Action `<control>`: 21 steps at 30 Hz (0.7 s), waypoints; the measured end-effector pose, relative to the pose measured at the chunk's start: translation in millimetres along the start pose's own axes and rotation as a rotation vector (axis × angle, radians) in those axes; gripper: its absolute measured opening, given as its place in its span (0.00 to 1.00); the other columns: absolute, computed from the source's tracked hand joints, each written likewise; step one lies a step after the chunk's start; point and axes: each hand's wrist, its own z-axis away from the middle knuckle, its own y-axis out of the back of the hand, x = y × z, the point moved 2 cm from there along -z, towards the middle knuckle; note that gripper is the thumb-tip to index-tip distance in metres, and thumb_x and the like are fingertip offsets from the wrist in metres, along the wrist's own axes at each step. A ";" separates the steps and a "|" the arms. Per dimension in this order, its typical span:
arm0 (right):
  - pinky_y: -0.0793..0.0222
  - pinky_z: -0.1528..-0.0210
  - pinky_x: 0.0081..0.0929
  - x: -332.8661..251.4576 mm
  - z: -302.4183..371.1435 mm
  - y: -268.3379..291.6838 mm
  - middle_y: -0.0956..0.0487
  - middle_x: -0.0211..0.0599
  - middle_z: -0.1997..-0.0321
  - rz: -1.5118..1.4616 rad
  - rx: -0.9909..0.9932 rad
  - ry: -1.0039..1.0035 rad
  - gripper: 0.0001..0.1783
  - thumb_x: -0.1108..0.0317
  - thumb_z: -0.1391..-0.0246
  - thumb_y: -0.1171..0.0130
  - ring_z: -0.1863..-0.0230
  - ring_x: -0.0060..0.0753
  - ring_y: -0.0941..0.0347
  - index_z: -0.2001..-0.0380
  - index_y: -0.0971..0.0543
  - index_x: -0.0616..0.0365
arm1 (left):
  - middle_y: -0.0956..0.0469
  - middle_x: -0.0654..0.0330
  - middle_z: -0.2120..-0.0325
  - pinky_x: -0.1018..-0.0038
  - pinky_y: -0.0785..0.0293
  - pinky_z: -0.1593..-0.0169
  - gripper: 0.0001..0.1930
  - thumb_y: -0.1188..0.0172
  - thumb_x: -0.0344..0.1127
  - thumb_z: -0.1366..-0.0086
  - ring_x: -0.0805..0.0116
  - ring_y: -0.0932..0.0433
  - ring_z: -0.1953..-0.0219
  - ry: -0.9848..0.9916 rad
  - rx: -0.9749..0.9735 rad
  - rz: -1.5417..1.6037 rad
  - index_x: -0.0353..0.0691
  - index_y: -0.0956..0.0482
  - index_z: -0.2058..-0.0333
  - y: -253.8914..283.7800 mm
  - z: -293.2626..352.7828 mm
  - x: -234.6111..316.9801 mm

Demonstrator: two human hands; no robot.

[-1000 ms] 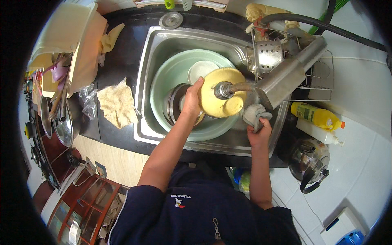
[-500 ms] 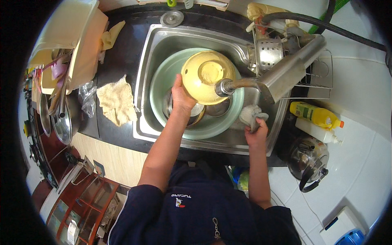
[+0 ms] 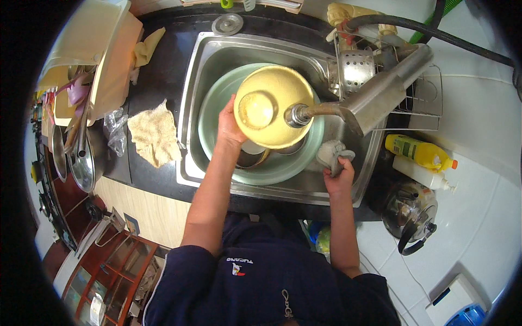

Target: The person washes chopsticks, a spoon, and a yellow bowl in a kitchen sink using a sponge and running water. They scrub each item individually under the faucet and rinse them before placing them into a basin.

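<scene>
At the far left of the dark desk [image 3: 163, 70], a cream dish rack [image 3: 103, 49] stands beside steel pan lids [image 3: 76, 152], with a crumpled clear bag [image 3: 115, 130] and a beige cloth [image 3: 155, 133] lying just left of the steel sink [image 3: 206, 70]. Inside the sink sits a pale green basin [image 3: 217, 108]. Over it, the left hand [image 3: 229, 124] grips the left rim of a yellow bowl [image 3: 274, 106], fingers closed on the edge. The bowl is turned bottom-up toward the camera, its round foot facing upward and its mouth facing down into the basin; being round, it shows no long axis. It lies just right of the left hand and just left of the tap's nozzle [image 3: 296, 115], which overlaps its right edge. Below it, a steel bowl [image 3: 255, 158] peeks out. Farther right, the right hand [image 3: 338, 175] is clenched around a grey rag [image 3: 333, 153] at the sink's front right corner. Beyond stand a steel cutlery holder [image 3: 356, 70], a yellow bottle [image 3: 418, 152] and a kettle [image 3: 409, 214].
</scene>
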 end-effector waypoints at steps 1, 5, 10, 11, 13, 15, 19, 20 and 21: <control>0.40 0.78 0.22 0.8 0.1 -2.3 0.27 0.28 0.61 0.002 -0.006 0.009 0.17 0.68 0.59 0.48 0.64 0.29 0.31 0.61 0.30 0.49 | 0.27 0.50 0.55 0.61 0.31 0.49 0.24 0.59 0.48 0.35 0.55 0.27 0.54 0.068 -0.057 -0.023 0.34 0.32 0.51 6.9 1.4 8.5; 0.41 0.74 0.24 3.1 -4.1 0.5 0.27 0.23 0.64 0.025 -0.070 -0.020 0.15 0.67 0.58 0.47 0.63 0.27 0.31 0.63 0.29 0.48 | 0.24 0.52 0.61 0.68 0.28 0.53 0.20 0.53 0.45 0.36 0.60 0.24 0.60 0.186 -0.005 -0.241 0.33 0.29 0.55 4.9 10.9 31.9; 0.41 0.77 0.23 7.0 -3.7 -3.0 0.27 0.24 0.64 0.037 -0.079 -0.012 0.14 0.67 0.57 0.48 0.65 0.27 0.30 0.63 0.29 0.49 | 0.24 0.52 0.62 0.69 0.28 0.54 0.20 0.51 0.44 0.37 0.63 0.24 0.60 0.172 0.023 -0.346 0.32 0.28 0.57 -0.9 6.1 35.5; 0.41 0.77 0.23 7.7 -4.8 -2.2 0.27 0.24 0.64 0.040 -0.074 -0.013 0.14 0.67 0.57 0.48 0.65 0.27 0.30 0.63 0.29 0.49 | 0.24 0.52 0.62 0.69 0.29 0.54 0.20 0.51 0.45 0.37 0.63 0.24 0.60 0.161 0.034 -0.347 0.32 0.28 0.56 -6.6 6.2 33.4; 0.41 0.78 0.23 7.7 -4.8 -3.1 0.27 0.27 0.62 0.020 -0.079 -0.030 0.15 0.67 0.57 0.48 0.66 0.29 0.31 0.61 0.30 0.49 | 0.25 0.52 0.60 0.68 0.29 0.53 0.21 0.52 0.45 0.36 0.62 0.25 0.58 0.077 0.032 -0.320 0.32 0.29 0.55 -14.9 5.0 26.4; 0.40 0.79 0.23 8.4 -4.1 -5.4 0.27 0.28 0.62 0.009 -0.093 -0.035 0.16 0.68 0.58 0.49 0.66 0.29 0.32 0.61 0.30 0.49 | 0.25 0.52 0.59 0.68 0.30 0.52 0.21 0.53 0.46 0.36 0.62 0.25 0.58 -0.011 0.037 -0.284 0.32 0.29 0.55 -16.2 -2.4 14.4; 0.41 0.79 0.23 9.3 -2.8 -8.0 0.26 0.28 0.63 0.014 -0.092 -0.028 0.15 0.68 0.57 0.49 0.66 0.29 0.31 0.62 0.30 0.49 | 0.24 0.54 0.63 0.71 0.31 0.56 0.23 0.56 0.49 0.35 0.66 0.26 0.62 -0.060 0.054 -0.571 0.32 0.29 0.55 -38.0 1.7 -21.8; 0.41 0.79 0.23 9.6 -3.0 -8.0 0.26 0.28 0.63 0.019 -0.079 -0.030 0.15 0.68 0.57 0.49 0.66 0.29 0.31 0.62 0.29 0.49 | 0.24 0.55 0.63 0.71 0.31 0.56 0.23 0.55 0.49 0.35 0.67 0.26 0.63 -0.043 0.072 -0.564 0.32 0.29 0.55 -42.6 3.1 -30.9; 0.41 0.79 0.23 10.1 -3.5 -8.0 0.26 0.27 0.63 0.018 -0.076 -0.037 0.15 0.68 0.57 0.49 0.66 0.29 0.31 0.62 0.29 0.49 | 0.24 0.55 0.64 0.72 0.31 0.57 0.23 0.55 0.49 0.35 0.67 0.26 0.63 -0.026 0.090 -0.558 0.32 0.29 0.56 -46.9 3.8 -39.0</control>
